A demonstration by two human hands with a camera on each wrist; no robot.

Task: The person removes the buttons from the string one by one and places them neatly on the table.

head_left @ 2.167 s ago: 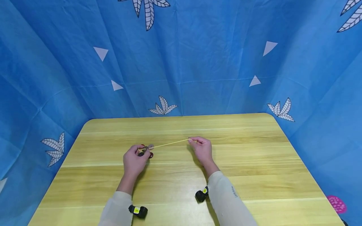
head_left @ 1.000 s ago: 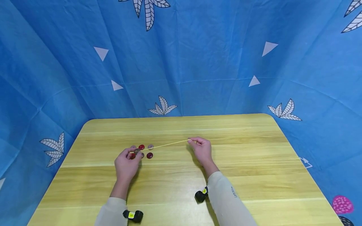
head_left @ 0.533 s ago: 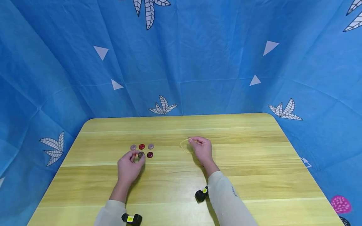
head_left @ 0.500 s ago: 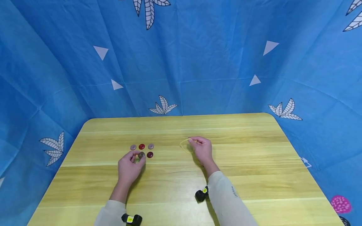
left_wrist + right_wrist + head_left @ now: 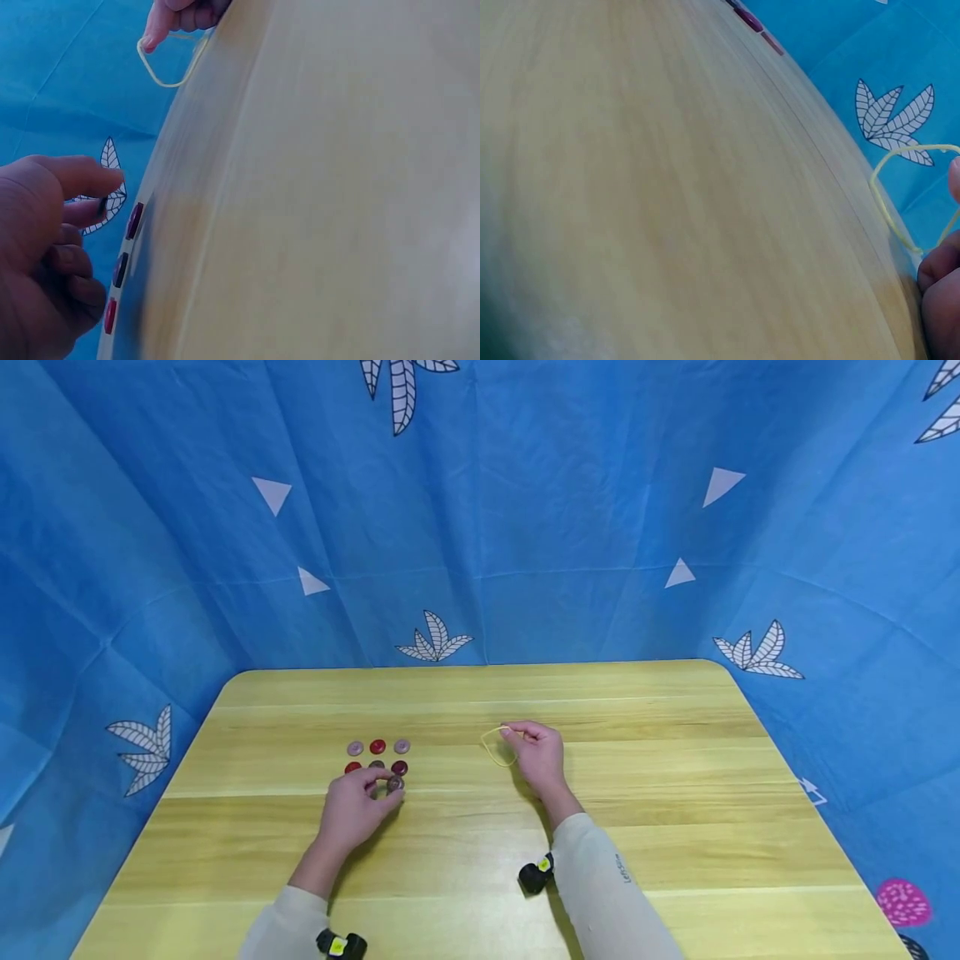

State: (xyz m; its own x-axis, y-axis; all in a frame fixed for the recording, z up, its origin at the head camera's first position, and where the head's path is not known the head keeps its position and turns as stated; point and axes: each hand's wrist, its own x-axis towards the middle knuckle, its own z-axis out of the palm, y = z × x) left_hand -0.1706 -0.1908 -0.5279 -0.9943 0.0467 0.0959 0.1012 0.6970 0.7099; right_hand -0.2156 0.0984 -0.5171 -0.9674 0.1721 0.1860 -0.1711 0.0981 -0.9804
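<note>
My left hand point(image 5: 352, 810) pinches a brown button point(image 5: 395, 784) between thumb and index finger, just in front of the button rows on the table. Behind it, the far row has a lilac button point(image 5: 355, 748), a red button point(image 5: 377, 747) and another lilac button point(image 5: 402, 746). In the near row are a red button point(image 5: 352, 767), a brown button point(image 5: 377, 765) partly covered by my fingers, and a dark red button point(image 5: 399, 767). To the right, my right hand point(image 5: 542, 762) pinches a thin yellow rubber band point(image 5: 498, 764), which hangs as a slack loop.
The wooden table point(image 5: 645, 760) has rounded far corners. A blue curtain point(image 5: 570, 527) with leaf and triangle prints surrounds it on the back and sides. Small black cameras sit on both wrists, the right one point(image 5: 534, 877) close over the table.
The rubber band, earlier stretched between both hands, has slipped from my left hand and gone slack in my right. My left hand has carried the brown button nearer, below the rows. The right hand stays put.
</note>
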